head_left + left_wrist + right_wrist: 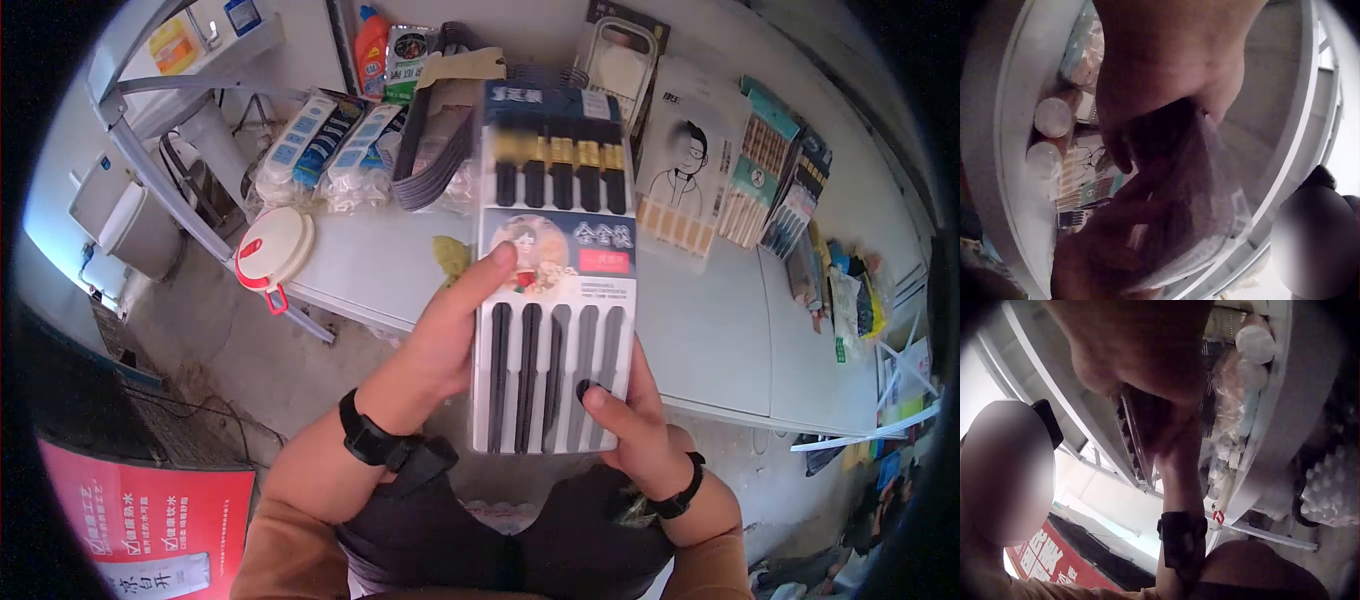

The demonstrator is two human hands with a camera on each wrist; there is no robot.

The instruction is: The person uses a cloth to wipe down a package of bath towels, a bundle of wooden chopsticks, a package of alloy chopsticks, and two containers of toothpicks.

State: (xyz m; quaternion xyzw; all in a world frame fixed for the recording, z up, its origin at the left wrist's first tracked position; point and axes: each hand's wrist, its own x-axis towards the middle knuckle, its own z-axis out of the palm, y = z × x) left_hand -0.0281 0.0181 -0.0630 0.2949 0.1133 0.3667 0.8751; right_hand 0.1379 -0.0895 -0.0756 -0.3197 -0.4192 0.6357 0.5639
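A long flat pack of black chopsticks with gold bands and a printed card stands upright in front of me, above the table. My left hand grips its left edge, thumb across the printed card. My right hand holds the lower right corner, thumb pressed on the clear front. In the left wrist view the clear plastic of the pack lies against my palm. In the right wrist view the pack's edge shows under my right hand, with my left forearm behind it.
A white table carries more chopstick packs, power strips, a grey hanger bundle and bottles. A round white lid with a red handle sits at its left edge. A red sign lies on the floor.
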